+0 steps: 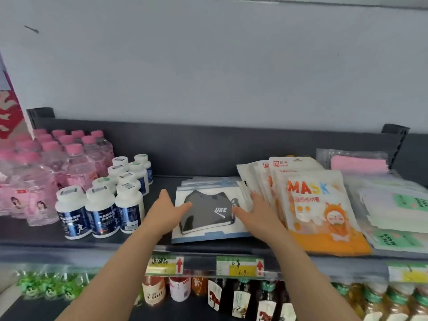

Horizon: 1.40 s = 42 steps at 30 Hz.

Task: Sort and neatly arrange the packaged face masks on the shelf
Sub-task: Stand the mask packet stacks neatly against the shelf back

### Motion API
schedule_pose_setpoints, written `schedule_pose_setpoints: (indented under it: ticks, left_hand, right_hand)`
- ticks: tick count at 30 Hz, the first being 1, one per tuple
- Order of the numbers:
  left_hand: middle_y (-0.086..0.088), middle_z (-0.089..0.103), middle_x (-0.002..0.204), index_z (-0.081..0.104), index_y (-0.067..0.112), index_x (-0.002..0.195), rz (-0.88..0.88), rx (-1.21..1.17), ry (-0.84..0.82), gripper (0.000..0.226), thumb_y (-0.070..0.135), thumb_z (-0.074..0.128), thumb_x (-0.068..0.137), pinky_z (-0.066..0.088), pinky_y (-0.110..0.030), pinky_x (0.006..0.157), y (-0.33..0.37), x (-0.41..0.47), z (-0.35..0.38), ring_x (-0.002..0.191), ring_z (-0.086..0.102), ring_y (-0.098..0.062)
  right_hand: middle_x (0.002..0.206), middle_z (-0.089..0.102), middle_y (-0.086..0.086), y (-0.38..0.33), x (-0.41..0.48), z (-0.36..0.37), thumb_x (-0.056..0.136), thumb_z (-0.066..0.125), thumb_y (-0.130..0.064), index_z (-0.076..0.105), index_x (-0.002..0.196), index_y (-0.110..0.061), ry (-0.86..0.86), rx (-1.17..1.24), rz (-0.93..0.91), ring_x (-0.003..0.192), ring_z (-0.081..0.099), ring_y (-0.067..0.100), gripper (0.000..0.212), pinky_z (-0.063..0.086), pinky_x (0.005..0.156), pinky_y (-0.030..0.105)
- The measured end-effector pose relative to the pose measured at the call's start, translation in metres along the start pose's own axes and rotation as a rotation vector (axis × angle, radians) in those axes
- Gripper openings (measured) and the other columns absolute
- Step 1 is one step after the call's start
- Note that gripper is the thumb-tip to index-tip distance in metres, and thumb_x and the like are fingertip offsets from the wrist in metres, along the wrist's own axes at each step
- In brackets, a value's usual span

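Observation:
A flat pack holding a dark grey mask (206, 209) lies on top of a small stack on the dark shelf (208, 158). My left hand (165, 212) rests at its left edge, fingers apart, thumb on the pack. My right hand (252, 210) lies flat at its right edge, touching a fanned pile of white packs. To the right sits an orange and white pack printed MASK (317, 212). Further right lie white and green face mask packs (398, 212), with a pink mask pack (357, 164) behind them.
White bottles with dark blue labels (102, 205) stand just left of my left hand. Pink-capped water bottles (46, 167) fill the far left. Price tags (239, 266) line the shelf's front edge. Drink bottles (231, 295) stand on the shelf below.

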<state>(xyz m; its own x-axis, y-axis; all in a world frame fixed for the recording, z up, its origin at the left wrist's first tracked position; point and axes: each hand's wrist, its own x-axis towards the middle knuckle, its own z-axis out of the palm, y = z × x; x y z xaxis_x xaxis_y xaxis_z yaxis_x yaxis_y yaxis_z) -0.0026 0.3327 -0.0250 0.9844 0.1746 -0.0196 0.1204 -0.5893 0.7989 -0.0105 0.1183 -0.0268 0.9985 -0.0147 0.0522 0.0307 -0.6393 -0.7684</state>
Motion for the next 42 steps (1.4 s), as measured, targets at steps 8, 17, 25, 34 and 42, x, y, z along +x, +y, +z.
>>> schedule_pose_setpoints:
  ticks: [8,17,25,34,42]
  left_hand:
    - [-0.015,0.037,0.152,0.019,0.000,0.151,-0.090,-0.232,-0.080,0.087,0.026,0.072,0.088,0.038,-0.032,0.088,0.023,0.039,0.015,0.121,0.051,-0.027]
    - [-0.005,0.049,0.073,0.042,0.003,0.074,-0.261,-0.432,-0.071,0.036,0.011,0.075,0.085,0.038,-0.027,0.053,0.030,0.067,0.016,0.062,0.047,-0.016]
    - [-0.013,0.061,0.087,0.050,0.003,0.101,-0.232,-0.458,-0.122,0.040,0.018,0.080,0.080,0.046,-0.031,0.056,0.029,0.076,0.018,0.074,0.060,-0.025]
    - [-0.011,0.061,0.111,0.049,0.009,0.122,-0.128,-0.234,0.014,0.058,0.025,0.078,0.075,0.050,-0.034,0.068,0.022,0.083,0.032,0.092,0.060,-0.025]
    - [-0.017,0.039,0.147,0.029,0.009,0.148,-0.090,0.049,0.146,0.086,0.031,0.076,0.079,0.046,-0.044,0.099,0.036,0.071,0.037,0.128,0.045,-0.035]
  right_hand:
    - [0.135,0.047,-0.007,-0.001,0.020,0.004,0.096,0.052,-0.030,0.034,0.144,-0.019,0.053,0.066,0.070,0.113,0.045,0.008,0.052,0.037,0.089,0.020]
    - [0.122,0.056,-0.007,-0.001,0.041,0.005,0.093,0.052,-0.031,0.037,0.138,-0.030,0.042,0.072,0.089,0.099,0.057,0.010,0.048,0.051,0.081,0.026]
    - [0.141,0.046,-0.003,-0.002,0.053,-0.002,0.099,0.045,-0.032,0.022,0.148,-0.030,-0.047,0.015,0.055,0.104,0.047,0.009,0.054,0.040,0.088,0.024]
    - [0.144,0.045,-0.007,0.020,0.068,0.003,0.096,0.045,-0.042,0.023,0.148,-0.036,-0.081,0.065,0.015,0.123,0.049,0.012,0.056,0.042,0.106,0.038]
    - [0.150,0.038,-0.004,0.026,0.076,0.009,0.099,0.043,-0.037,0.021,0.151,-0.026,-0.095,0.014,-0.054,0.134,0.040,0.016,0.057,0.034,0.108,0.031]
